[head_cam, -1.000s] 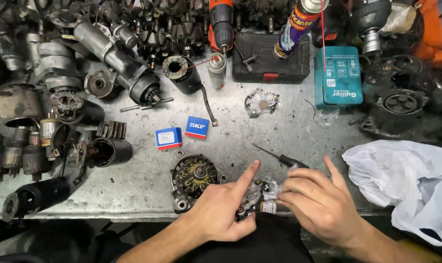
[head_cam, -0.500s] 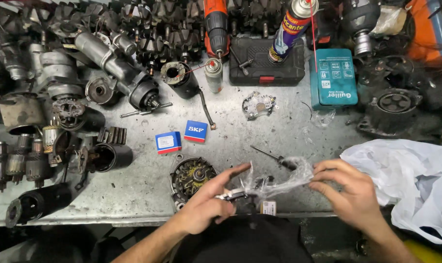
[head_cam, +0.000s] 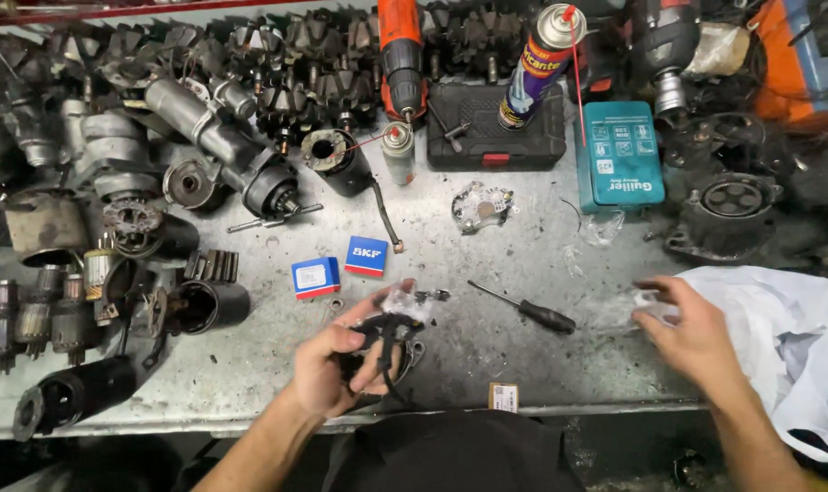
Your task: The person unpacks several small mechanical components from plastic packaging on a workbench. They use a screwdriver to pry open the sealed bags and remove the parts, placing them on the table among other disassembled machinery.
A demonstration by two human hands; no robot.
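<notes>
**Hands apart over a cluttered metal bench**

Head view: the left hand [head_cam: 341,364] is clenched around a small black metal part [head_cam: 391,339] with wires, held just above the near edge of the grey workbench [head_cam: 523,364]. The right hand [head_cam: 696,333] is well away to the right, fingers pinching a crumpled piece of clear plastic wrap [head_cam: 634,305] beside a white plastic bag [head_cam: 778,328]. Between the hands lies a black-handled screwdriver [head_cam: 528,310]. Just beyond the left hand sit two small blue-and-red boxes [head_cam: 341,266]. Farther back stand an orange drill [head_cam: 400,50], a spray can [head_cam: 534,64], a black tool case [head_cam: 496,128] and a teal box [head_cam: 619,155]. Dark motor housings [head_cam: 195,164] crowd the left side.
</notes>
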